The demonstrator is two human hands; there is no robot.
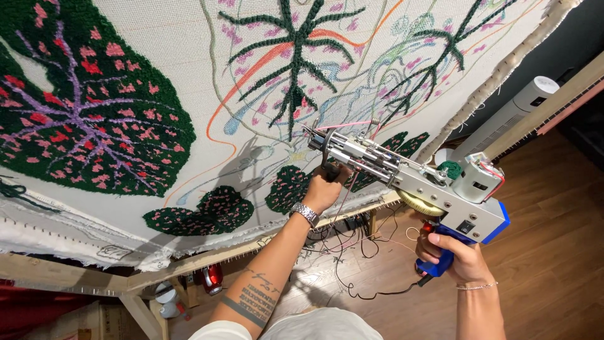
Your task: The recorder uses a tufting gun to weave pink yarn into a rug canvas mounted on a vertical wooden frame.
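Right hand [454, 255] at 5 o'clock, fist closed on blue grip of tufting gun [412, 176]. Left hand [324, 189] near centre, wrapped round gun's front handle. Gun points toward 10 o'clock, needle tip touching stretched cloth [189, 75]. Big green leaf [82, 107] at 9 o'clock.

Both hands hold tufting gun [409, 173]: left hand [324, 189] front grip, right hand [456, 255] blue handle; needle at cloth [189, 75].

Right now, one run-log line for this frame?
left hand: gripping front handle of blue-and-silver tufting gun | right hand: on blue rear grip | needle tip: near white tufting cloth with green-pink leaves
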